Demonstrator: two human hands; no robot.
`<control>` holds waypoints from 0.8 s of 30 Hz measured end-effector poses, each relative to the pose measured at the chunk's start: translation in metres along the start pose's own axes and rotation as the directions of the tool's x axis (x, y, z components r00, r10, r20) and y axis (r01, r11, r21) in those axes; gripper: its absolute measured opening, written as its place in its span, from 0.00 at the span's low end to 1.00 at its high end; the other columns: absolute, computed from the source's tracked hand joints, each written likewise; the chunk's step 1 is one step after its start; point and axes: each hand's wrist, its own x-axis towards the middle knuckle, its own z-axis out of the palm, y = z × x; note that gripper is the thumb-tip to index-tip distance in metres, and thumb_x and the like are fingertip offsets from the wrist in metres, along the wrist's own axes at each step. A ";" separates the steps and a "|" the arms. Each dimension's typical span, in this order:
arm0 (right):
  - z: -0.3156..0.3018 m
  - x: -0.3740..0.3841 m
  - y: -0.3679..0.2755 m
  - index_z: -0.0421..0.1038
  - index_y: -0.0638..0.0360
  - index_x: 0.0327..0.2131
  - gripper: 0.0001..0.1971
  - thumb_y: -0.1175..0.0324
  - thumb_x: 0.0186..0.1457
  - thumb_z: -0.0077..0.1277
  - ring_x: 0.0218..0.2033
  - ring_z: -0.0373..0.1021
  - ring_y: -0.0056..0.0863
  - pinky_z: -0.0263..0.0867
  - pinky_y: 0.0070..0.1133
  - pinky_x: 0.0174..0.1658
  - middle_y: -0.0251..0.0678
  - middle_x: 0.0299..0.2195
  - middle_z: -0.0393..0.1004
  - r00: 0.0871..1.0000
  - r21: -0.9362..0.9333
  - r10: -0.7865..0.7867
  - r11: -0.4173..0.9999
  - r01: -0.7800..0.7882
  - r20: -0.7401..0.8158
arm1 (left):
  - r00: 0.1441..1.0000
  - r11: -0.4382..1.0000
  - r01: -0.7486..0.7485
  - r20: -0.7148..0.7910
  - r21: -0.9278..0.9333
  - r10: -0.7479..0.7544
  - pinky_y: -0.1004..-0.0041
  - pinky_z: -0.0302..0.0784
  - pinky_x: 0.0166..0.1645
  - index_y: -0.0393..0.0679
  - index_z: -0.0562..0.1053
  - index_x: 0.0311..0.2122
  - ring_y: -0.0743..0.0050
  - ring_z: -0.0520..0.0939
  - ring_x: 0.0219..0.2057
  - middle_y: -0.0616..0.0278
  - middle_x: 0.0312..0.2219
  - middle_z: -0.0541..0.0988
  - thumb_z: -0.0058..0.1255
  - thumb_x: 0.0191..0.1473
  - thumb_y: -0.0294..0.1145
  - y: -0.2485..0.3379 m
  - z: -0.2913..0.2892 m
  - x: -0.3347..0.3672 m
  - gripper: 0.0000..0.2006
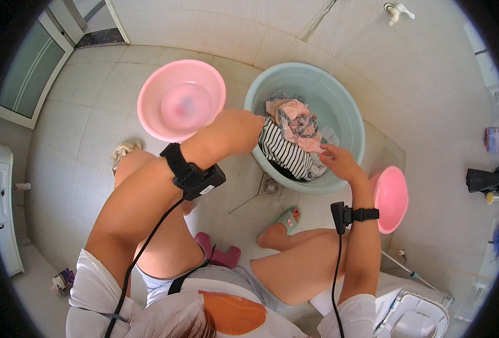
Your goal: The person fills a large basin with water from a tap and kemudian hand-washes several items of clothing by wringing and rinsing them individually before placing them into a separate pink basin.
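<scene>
A large pale green tub [353, 121] holds water and a heap of wet laundry. On the heap lies a pink cloth with a grey pattern [297, 121], bunched up. Beneath it is a black-and-white striped cloth [286, 151], with dark fabric at its lower edge. My right hand [339, 162] is closed at the tub's right front side, its fingertips pinching the edge of the pink cloth. At the left rim, my left hand [239, 132] is bent over beside the striped cloth. Its fingers are hidden under the back of the hand, so its grip does not show.
A pink basin [148, 104] with water and a blurred coloured patch stands left of the tub. Another pink basin [393, 200] sits at the right by the wall. A floor drain [270, 186] lies before the tub. A tap [397, 12] is on the wall; a toilet [415, 318] is lower right.
</scene>
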 end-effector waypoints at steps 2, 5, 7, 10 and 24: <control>0.002 0.001 -0.001 0.66 0.64 0.47 0.21 0.63 0.51 0.51 0.34 0.73 0.37 0.68 0.26 0.37 0.46 0.37 0.74 1.000 -0.004 -0.021 1.000 0.021 0.011 | 1.000 1.000 0.001 -0.011 0.006 -0.001 0.57 0.73 0.37 0.41 0.72 0.39 0.47 0.78 0.33 0.47 0.30 0.77 0.43 0.49 0.30 0.000 0.001 -0.001 0.12; 0.003 0.000 -0.002 0.66 0.64 0.47 0.21 0.63 0.51 0.51 0.35 0.73 0.38 0.67 0.27 0.38 0.47 0.37 0.74 1.000 -0.031 0.014 0.999 -0.014 0.010 | 1.000 1.000 -0.001 -0.002 0.008 0.001 0.57 0.73 0.37 0.41 0.71 0.39 0.47 0.78 0.33 0.47 0.29 0.77 0.44 0.49 0.30 0.002 -0.002 -0.002 0.12; 0.003 -0.001 -0.004 0.66 0.64 0.47 0.21 0.62 0.51 0.51 0.36 0.73 0.38 0.67 0.27 0.38 0.47 0.37 0.74 1.000 0.007 0.011 1.000 -0.011 -0.006 | 1.000 1.000 0.000 0.015 0.007 0.000 0.57 0.73 0.37 0.41 0.71 0.39 0.47 0.78 0.33 0.47 0.29 0.77 0.44 0.48 0.30 0.002 -0.002 -0.002 0.12; 0.001 -0.002 -0.008 0.66 0.63 0.47 0.22 0.62 0.50 0.50 0.37 0.72 0.39 0.67 0.28 0.39 0.47 0.37 0.74 1.000 -0.054 0.022 0.998 -0.020 0.022 | 1.000 1.000 -0.015 0.000 -0.005 0.015 0.57 0.73 0.36 0.41 0.71 0.38 0.47 0.78 0.33 0.47 0.29 0.77 0.45 0.48 0.30 0.000 0.001 -0.001 0.11; 0.003 0.002 -0.010 0.66 0.64 0.47 0.21 0.63 0.50 0.51 0.38 0.71 0.40 0.66 0.27 0.42 0.47 0.37 0.74 0.999 -0.032 0.037 0.999 -0.036 0.035 | 1.000 0.999 -0.024 -0.021 -0.031 0.023 0.54 0.72 0.36 0.40 0.71 0.36 0.45 0.77 0.32 0.45 0.28 0.77 0.44 0.47 0.29 0.001 0.002 -0.001 0.10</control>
